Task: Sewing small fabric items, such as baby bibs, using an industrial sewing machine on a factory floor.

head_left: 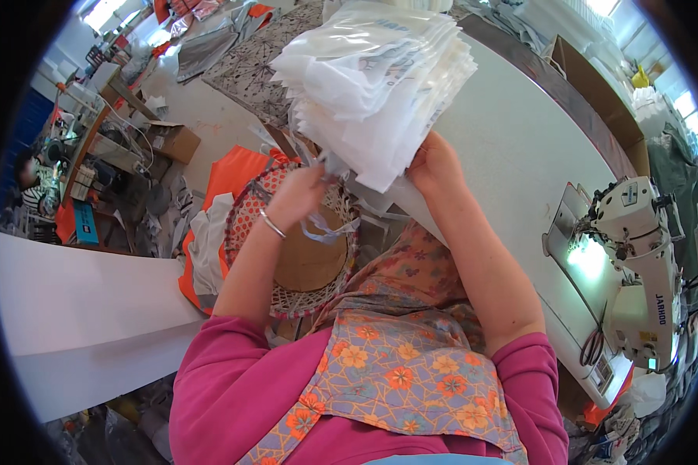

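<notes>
A thick stack of white, translucent plastic bags point(380, 93) lies at the far edge of the white table, its near corner jutting toward me. My right hand point(434, 164) grips the right side of that corner, with some fingers hidden beneath the bags. At the corner's left side is my left hand point(301, 190), slightly blurred, its fingers closed near a greyish, crumpled piece. What exactly they hold is too smeared to make out. Below this hand, clear plastic strips point(326, 229) dangle over a round woven basket point(236, 232) with a brown bottom.
The white table point(512, 155) stretches to the right, bearing a lit sewing machine point(636, 209) and scissors point(593, 345). An open cardboard box point(597, 101) stands behind. Orange and grey cloth point(233, 174) lies by the basket. Another white surface point(93, 287) is at left.
</notes>
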A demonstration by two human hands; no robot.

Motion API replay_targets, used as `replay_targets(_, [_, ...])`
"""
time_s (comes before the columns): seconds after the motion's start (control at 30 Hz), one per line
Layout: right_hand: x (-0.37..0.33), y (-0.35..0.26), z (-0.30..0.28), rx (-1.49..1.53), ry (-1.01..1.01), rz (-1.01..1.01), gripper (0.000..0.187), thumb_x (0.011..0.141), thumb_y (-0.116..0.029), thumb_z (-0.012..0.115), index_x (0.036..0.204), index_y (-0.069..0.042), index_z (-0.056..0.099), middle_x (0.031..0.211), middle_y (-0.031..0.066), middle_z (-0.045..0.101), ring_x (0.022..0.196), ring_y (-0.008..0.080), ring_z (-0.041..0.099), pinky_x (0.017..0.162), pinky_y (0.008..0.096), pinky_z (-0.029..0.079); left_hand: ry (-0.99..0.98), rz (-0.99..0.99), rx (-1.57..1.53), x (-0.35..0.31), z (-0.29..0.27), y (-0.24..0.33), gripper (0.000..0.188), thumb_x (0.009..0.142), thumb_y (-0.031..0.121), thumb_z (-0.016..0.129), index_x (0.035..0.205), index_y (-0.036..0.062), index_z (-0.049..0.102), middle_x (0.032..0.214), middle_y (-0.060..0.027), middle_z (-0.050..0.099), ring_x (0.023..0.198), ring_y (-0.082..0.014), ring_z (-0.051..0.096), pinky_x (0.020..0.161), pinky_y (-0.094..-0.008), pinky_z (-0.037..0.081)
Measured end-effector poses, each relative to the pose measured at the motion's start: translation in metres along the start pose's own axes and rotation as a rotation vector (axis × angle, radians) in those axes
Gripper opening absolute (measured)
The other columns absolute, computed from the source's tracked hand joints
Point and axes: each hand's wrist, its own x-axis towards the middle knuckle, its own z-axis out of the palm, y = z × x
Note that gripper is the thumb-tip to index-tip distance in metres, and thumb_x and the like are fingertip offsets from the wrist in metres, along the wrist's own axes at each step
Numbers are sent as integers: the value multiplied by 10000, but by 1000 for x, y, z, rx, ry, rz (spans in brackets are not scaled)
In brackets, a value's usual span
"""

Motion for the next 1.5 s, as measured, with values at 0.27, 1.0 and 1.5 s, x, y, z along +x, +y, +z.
replay_targets(0.27, [-5,-5,0,-21,-34,-7,256,920,-55,493,1136,64,561,1070,163,639,933,254,649,819,388,541,519,-200,-776,20,-60,-95,187,882,98,489,940,13,646,655,23,460,594,-71,398,533,-233,295])
replay_targets(1.0, [-32,-31,-4,-210,-55,-72,334,912,-59,547,1205,99,534,1103,197,633,915,290,669,782,403,572,1345,-114,-834,112,-253,-130,326,857,54,510,1177,3,532,1052,-130,645,835,-222,656,714,-338,530])
replay_targets(1.5, [-21,-30,-7,-140,16,-38,386,924,-127,555,1244,85,510,1139,187,621,969,292,652,817,424,559,408,-54,395,86,-75,-26,371,775,220,608,1099,39,593,1073,-164,629,950,-363,627,839,-455,503])
